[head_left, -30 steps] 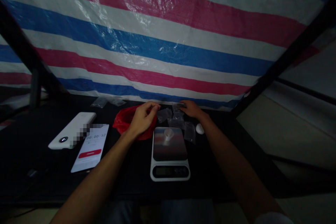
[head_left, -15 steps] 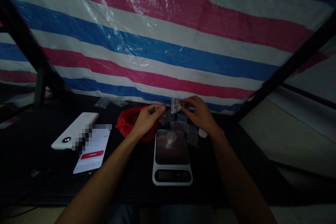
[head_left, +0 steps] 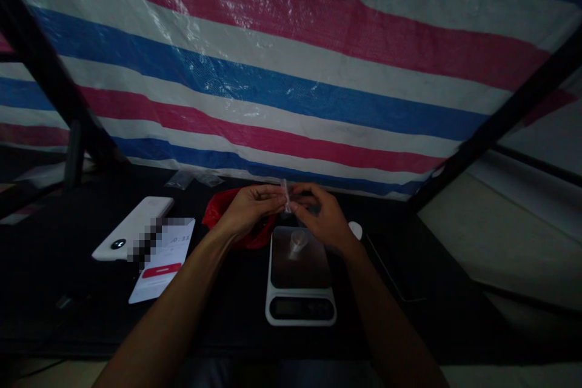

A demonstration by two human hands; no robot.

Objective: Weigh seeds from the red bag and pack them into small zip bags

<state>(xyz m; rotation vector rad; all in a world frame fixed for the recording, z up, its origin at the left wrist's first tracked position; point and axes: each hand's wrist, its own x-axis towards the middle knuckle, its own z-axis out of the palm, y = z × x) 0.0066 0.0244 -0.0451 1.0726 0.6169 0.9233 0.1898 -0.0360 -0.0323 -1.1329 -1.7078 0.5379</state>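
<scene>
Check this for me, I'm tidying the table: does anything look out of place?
The red plastic bag stands out: it lies crumpled and bunched behind the digital scale, beside the left hand, while the other things lie flat.

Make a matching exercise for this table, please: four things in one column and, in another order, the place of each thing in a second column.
Things:
1. red plastic bag
2. small clear cup
3. clear plastic bag
4. phone showing a timer

Places:
A. on the digital kitchen scale
B. pinched between the left hand and right hand
C. beside the white device
D. partly under the left hand

Pairs: 1-D, 2-A, 3-B, 4-C
</scene>
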